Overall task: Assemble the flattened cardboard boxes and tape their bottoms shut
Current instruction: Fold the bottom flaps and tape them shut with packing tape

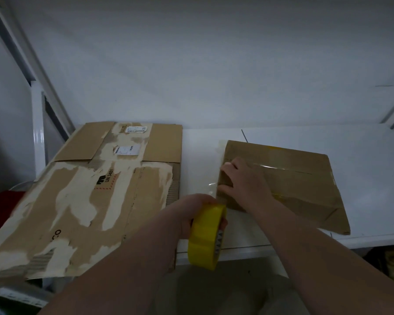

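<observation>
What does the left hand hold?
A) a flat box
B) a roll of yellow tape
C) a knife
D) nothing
B: the left hand grips the roll of yellow tape, while the right hand presses on the end of the box.
</observation>
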`<state>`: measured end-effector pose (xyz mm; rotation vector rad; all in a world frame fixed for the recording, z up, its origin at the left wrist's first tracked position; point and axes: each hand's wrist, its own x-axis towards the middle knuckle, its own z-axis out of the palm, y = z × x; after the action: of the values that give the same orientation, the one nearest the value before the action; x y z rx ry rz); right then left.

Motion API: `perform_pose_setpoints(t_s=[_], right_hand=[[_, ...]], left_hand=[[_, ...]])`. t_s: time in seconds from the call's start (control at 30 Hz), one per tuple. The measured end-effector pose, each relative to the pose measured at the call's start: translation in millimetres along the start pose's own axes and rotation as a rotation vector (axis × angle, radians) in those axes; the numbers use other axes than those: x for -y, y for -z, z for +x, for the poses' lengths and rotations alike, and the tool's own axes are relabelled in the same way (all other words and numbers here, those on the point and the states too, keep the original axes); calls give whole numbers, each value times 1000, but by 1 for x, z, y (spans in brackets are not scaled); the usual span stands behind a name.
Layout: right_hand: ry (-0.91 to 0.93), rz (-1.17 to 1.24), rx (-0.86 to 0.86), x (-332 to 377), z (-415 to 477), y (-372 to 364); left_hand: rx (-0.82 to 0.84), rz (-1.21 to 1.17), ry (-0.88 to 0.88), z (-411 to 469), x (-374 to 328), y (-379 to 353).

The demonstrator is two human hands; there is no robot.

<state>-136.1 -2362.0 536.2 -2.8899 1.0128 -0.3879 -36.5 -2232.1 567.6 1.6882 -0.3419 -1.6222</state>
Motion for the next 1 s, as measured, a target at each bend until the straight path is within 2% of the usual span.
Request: perform_pose_setpoints(t_s=[0.27, 0.37, 0.4, 0.53, 0.6, 0.73, 0.8, 0.9, 1.0], right_hand=[[-36, -157, 4, 0, 3, -16], [-65, -57, -7, -1, 5, -12], [-63, 23, -53, -1, 4, -9], [-7, 276, -436, 12, -11, -1], [-65, 455, -384, 27, -23, -4], [-386, 975, -31, 46, -39, -7], [-435, 1011, 32, 50, -42, -11], [-526, 1021, 1, 57, -42, -13], [-602, 1102, 52, 62, -41, -12]], left_hand=[[-9, 99, 47, 12, 13, 24], [21, 99, -55, 13, 15, 31], [21, 94, -99, 14, 15, 33], [-14, 21, -235, 9, 14, 34], [-46, -5, -290, 8, 17, 33], [-98, -26, -360, 6, 26, 28], [-94, -35, -385, 5, 32, 26], [-113, -14, -418, 6, 40, 24], [-123, 37, -446, 5, 44, 24]])
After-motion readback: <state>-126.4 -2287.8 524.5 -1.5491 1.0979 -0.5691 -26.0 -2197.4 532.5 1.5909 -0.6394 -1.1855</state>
